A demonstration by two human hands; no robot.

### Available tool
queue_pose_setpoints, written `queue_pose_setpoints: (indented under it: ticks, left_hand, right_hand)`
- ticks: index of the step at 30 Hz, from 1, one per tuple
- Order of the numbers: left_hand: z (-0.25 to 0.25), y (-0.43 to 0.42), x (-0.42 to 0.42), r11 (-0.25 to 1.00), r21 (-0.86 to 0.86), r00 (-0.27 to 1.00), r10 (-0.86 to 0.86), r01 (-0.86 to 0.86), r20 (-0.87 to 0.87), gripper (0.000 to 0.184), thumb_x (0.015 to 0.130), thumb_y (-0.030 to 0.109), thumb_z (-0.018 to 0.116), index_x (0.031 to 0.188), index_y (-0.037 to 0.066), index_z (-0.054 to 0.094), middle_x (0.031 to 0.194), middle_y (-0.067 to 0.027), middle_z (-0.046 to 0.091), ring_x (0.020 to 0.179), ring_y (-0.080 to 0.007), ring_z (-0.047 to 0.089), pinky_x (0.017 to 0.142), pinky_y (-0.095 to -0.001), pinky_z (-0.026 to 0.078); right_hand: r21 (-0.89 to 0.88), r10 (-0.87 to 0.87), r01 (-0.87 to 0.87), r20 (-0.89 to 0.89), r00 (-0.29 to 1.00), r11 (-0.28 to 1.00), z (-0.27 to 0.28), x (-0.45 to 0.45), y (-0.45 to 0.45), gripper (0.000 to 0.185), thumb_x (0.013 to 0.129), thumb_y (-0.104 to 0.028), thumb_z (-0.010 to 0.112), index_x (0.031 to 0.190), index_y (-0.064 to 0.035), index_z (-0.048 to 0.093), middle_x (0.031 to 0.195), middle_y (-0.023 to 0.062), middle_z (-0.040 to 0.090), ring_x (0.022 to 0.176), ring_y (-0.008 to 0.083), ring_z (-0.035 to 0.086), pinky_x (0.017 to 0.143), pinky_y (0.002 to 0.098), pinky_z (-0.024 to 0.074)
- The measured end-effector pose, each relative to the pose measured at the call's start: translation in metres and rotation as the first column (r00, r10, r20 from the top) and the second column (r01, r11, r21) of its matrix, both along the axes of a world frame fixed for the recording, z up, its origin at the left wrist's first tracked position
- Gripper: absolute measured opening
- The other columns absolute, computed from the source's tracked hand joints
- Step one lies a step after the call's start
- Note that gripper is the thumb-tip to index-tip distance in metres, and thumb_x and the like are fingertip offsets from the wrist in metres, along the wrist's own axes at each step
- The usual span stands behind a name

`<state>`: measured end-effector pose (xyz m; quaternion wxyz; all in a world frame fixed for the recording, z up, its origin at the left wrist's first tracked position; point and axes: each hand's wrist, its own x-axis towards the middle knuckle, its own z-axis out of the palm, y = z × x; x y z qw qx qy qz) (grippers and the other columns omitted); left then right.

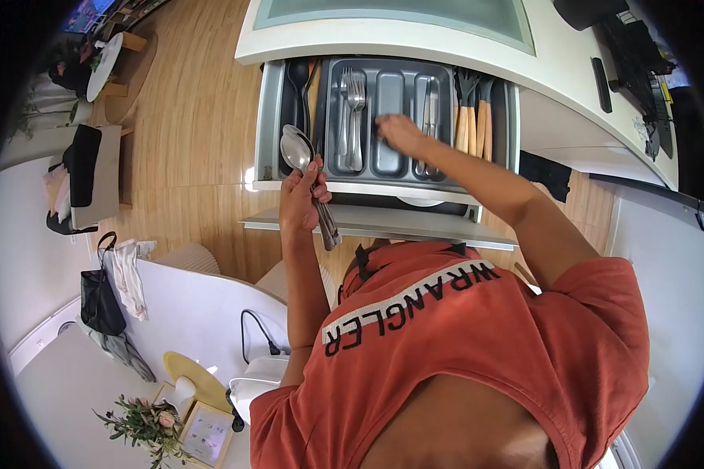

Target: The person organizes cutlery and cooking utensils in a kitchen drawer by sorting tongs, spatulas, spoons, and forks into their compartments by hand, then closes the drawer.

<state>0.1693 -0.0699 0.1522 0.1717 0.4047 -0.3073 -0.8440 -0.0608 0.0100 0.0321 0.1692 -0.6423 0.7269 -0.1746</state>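
My left hand [303, 199] is closed around a bunch of metal spoons [297, 148], bowls up, at the drawer's front left corner. Their handles stick out below my fist. Over the grey cutlery tray [389, 66] hovers my right hand [401, 134], its fingers curled in, with nothing seen sticking out of them. It is above the middle compartment, whose bottom shows. Forks [355, 117] lie in the compartment to the left. Table knives [428, 117] lie in the one to the right, partly covered by my right wrist.
The drawer [271, 109] is pulled out under a white counter [383, 41]. Wooden-handled utensils [472, 129] fill its right side; black utensils [299, 78] lie on its left. Below it, another open drawer [383, 223] holds something white. A white table [211, 301] stands at lower left.
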Motion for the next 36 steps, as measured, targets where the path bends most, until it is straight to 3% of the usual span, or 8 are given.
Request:
queue_pose_setpoints:
  ticks: [7, 12, 17, 23, 26, 31, 34, 36]
  left_hand:
    - [0.000, -0.006, -0.006, 1.000, -0.005, 0.999, -0.016, 0.016, -0.035, 0.020, 0.085, 0.012, 0.051, 0.100, -0.002, 0.047, 0.069, -0.0038, 0.047, 0.050, -0.0064, 0.035, 0.046, -0.0207, 0.030]
    - [0.001, -0.006, -0.019, 0.997, -0.018, 0.996, -0.073, 0.073, -0.052, 0.020, 0.084, 0.009, 0.052, 0.100, -0.004, 0.048, 0.071, -0.0048, 0.047, 0.053, -0.0078, 0.037, 0.046, -0.0212, 0.031]
    - [-0.008, -0.002, -0.051, 0.975, -0.132, 0.983, -0.183, 0.177, -0.034, 0.017, 0.082, 0.007, 0.055, 0.094, -0.005, 0.051, 0.067, -0.0031, 0.044, 0.053, -0.0095, 0.038, 0.046, -0.0229, 0.032]
    - [-0.048, 0.011, -0.110, 0.865, -0.400, 0.953, -0.277, 0.304, 0.125, 0.013, 0.079, 0.007, 0.056, 0.072, -0.003, 0.055, 0.058, -0.0047, 0.052, 0.048, -0.0112, 0.050, 0.040, -0.0235, 0.039]
    - [-0.065, 0.024, -0.144, 0.828, -0.469, 0.951, -0.250, 0.307, 0.182, 0.013, 0.077, 0.007, 0.057, 0.073, -0.005, 0.054, 0.060, -0.0083, 0.054, 0.046, -0.0131, 0.053, 0.041, -0.0234, 0.040]
    - [-0.114, 0.026, -0.183, 0.676, -0.624, 0.892, -0.113, 0.392, 0.437, 0.018, 0.077, 0.005, 0.054, 0.084, -0.009, 0.046, 0.066, -0.0190, 0.057, 0.055, -0.0246, 0.059, 0.049, -0.0329, 0.046]
    - [-0.115, 0.031, -0.186, 0.336, -0.775, 0.814, 0.041, 0.535, 0.580, 0.033, 0.077, 0.003, 0.050, 0.098, -0.013, 0.030, 0.074, -0.0292, 0.055, 0.073, -0.0416, 0.056, 0.066, -0.0443, 0.046]
    - [-0.117, 0.027, -0.189, 0.340, -0.748, 0.795, 0.002, 0.569, 0.606, 0.033, 0.077, 0.003, 0.051, 0.097, -0.014, 0.030, 0.074, -0.0295, 0.055, 0.072, -0.0413, 0.057, 0.066, -0.0439, 0.046]
  right_hand:
    - [-0.075, 0.163, -0.161, 0.020, 0.986, 0.984, 0.013, 0.043, 0.034, 0.015, 0.067, 0.002, 0.052, 0.079, 0.0052, 0.060, 0.081, 0.0203, 0.059, 0.077, 0.0330, 0.059, 0.069, 0.0367, 0.0481]
    - [0.352, -0.063, -0.068, 0.348, 0.935, 0.933, 0.015, 0.035, 0.021, 0.020, 0.060, -0.001, 0.064, 0.079, -0.0040, 0.066, 0.077, 0.0143, 0.062, 0.074, 0.0273, 0.060, 0.066, 0.0320, 0.0481]
    - [0.297, 0.041, -0.186, 0.434, 0.900, 0.936, 0.035, 0.027, 0.021, 0.023, 0.064, 0.002, 0.061, 0.086, -0.0032, 0.066, 0.072, 0.0116, 0.064, 0.064, 0.0164, 0.060, 0.060, 0.0277, 0.0469]
    - [0.302, -0.275, -0.011, 0.883, 0.379, 0.953, 0.081, 0.009, 0.073, 0.020, 0.069, 0.003, 0.060, 0.089, 0.0025, 0.063, 0.077, 0.0070, 0.062, 0.067, 0.0119, 0.057, 0.058, 0.0242, 0.0470]
    - [0.347, -0.382, 0.184, 0.900, 0.210, 0.920, 0.095, -0.001, 0.114, 0.022, 0.073, 0.003, 0.059, 0.094, 0.0016, 0.061, 0.083, 0.0075, 0.061, 0.075, 0.0121, 0.057, 0.069, 0.0234, 0.0468]
    - [0.330, -0.394, 0.426, 0.917, 0.068, 0.842, 0.100, 0.003, 0.164, 0.022, 0.075, 0.002, 0.057, 0.097, 0.0018, 0.060, 0.084, 0.0059, 0.062, 0.074, 0.0107, 0.057, 0.068, 0.0219, 0.0461]
    - [0.347, -0.386, 0.492, 0.922, -0.024, 0.798, 0.102, 0.009, 0.181, 0.022, 0.076, 0.001, 0.058, 0.098, 0.0023, 0.059, 0.084, 0.0058, 0.062, 0.074, 0.0104, 0.057, 0.068, 0.0219, 0.0465]
    - [0.347, -0.376, 0.514, 0.925, -0.051, 0.785, 0.099, 0.010, 0.185, 0.023, 0.076, 0.001, 0.058, 0.099, 0.0026, 0.059, 0.084, 0.0061, 0.062, 0.074, 0.0104, 0.057, 0.068, 0.0220, 0.0468]
